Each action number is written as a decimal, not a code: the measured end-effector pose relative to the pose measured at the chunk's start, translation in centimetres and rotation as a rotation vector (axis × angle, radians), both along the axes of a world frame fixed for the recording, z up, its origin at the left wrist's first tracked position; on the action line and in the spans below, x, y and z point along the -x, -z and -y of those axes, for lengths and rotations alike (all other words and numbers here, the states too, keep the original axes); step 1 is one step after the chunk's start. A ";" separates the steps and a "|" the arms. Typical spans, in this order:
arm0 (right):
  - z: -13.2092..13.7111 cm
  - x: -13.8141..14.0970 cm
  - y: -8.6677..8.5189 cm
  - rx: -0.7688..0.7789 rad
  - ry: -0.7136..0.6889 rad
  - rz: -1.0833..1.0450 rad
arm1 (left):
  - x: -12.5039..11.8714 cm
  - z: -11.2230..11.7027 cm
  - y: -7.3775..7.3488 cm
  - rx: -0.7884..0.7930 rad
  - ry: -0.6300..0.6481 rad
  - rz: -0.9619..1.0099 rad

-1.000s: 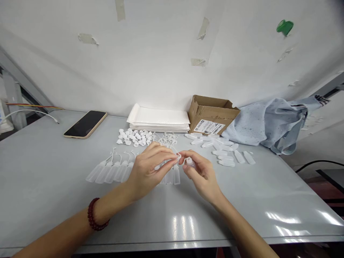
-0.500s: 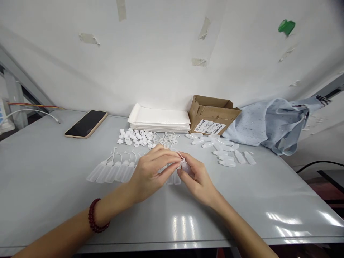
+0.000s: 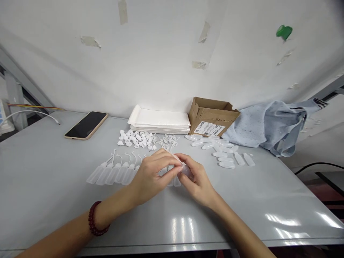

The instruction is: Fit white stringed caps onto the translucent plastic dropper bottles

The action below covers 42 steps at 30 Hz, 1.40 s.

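In front of the box (image 3: 212, 113), the right grip (image 3: 198, 179) wraps a bottle (image 3: 189, 173); the left grip (image 3: 150, 174) pinches a strap (image 3: 179, 160) at its top. The bottle looks light, smooth, squeezable; a gentle hold around its body should suffice.

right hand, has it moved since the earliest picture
Yes: judged against the cardboard box, the right hand has shifted slightly left.
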State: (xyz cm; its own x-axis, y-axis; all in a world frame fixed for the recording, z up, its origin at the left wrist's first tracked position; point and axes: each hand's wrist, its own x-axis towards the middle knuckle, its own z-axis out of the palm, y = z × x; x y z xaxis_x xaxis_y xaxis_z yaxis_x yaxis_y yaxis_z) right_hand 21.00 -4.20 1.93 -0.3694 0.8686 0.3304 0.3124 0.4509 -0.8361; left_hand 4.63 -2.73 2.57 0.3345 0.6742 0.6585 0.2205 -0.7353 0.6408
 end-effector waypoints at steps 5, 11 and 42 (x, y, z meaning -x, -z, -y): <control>-0.1 -0.2 0.2 0.000 0.022 0.037 | 0.0 0.3 -0.2 0.181 -0.015 -0.012; -0.2 -0.4 0.8 -0.017 0.022 0.073 | 0.1 0.4 -0.6 0.324 -0.018 -0.061; 0.3 0.6 -0.4 -0.012 -0.055 0.063 | 0.8 1.0 -0.8 0.551 0.043 -0.033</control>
State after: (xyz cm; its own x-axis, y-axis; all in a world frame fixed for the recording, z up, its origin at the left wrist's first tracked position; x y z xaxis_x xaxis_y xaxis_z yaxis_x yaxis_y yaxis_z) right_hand 20.39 -4.54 2.32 -0.4368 0.8426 0.3150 0.3387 0.4784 -0.8102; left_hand 3.84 -3.74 3.41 0.3839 0.9011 0.2013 0.2236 -0.3023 0.9266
